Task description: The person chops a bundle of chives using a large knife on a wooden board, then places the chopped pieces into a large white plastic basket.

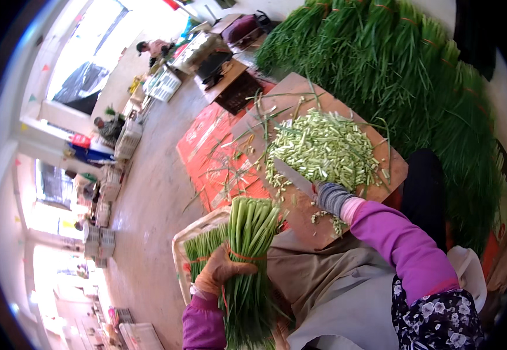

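My left hand (221, 271), in an orange glove, is closed around a bundle of chives (252, 230) tied with a red band. Its pale cut ends point up and away from me, while the dark leaves hang down toward my lap. Behind it, a second chive bundle (205, 249) rests in a pale plastic crate (181, 242). In a grey knit glove, my right hand (334, 198) grips a knife, its handle hidden by the fingers. The knife blade (293, 177) lies low over a brown board (394, 169), at the edge of a heap of chopped stalk pieces (323, 146).
A large pile of banded chives (393, 70) runs along the far and right side. An orange-red sheet (206, 151) with loose leaf scraps covers floor beyond the board. A wooden box (236, 87) stands farther off. Other people (154, 49) sit among white crates (163, 83) at left.
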The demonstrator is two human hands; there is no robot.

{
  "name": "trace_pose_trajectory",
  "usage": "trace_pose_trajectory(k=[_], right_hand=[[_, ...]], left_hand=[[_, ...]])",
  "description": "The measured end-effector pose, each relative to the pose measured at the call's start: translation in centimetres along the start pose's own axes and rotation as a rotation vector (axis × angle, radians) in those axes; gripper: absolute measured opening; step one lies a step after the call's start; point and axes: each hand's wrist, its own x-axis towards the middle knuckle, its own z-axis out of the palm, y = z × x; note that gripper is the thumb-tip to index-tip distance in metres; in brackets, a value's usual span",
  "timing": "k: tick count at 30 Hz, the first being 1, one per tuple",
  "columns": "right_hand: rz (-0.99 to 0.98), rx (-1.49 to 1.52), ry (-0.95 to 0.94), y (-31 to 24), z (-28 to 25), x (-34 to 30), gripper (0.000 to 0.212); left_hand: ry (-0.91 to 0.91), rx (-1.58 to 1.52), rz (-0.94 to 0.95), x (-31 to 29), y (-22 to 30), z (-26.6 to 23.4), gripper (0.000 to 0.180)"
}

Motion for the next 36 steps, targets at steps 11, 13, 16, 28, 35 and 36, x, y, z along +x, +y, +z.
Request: trace_pose_trajectory(k=[11, 13, 16, 28, 35, 36], right_hand=[[-0.196, 0.042, -0.03, -0.4, -1.9, -2.8, 0.039], [-0.348, 0.15, 0.185, -1.1, -3.5, -4.5, 0.045], [-0.528, 0.295, 0.298, -1.8, -4.3, -5.7, 0.048], [-0.472, -0.609, 0.109, -2.9, -5.3, -6.9, 0.039], [-0.47, -0.551, -0.091, -5.4, -4.1, -5.3, 0.045], [-0.597, -0.333, -0.029, -6.3, -4.2, -5.9, 0.045]], left_hand=[[-0.155, -1.515, 0.185, -4.8, -16.9, 15.4, 0.106], [-0.279, -1.593, 0.283, -3.9, -13.8, 15.9, 0.107], [-0.247, -1.572, 0.307, -3.8, -12.2, 16.1, 0.111], [-0.298, -1.643, 0.161, -3.8, -11.3, 16.6, 0.113], [-0.289, -1.614, 0.161, -3.9, -12.2, 16.8, 0.111], [-0.321, -1.636, 0.128, -3.7, -12.4, 16.9, 0.111]])
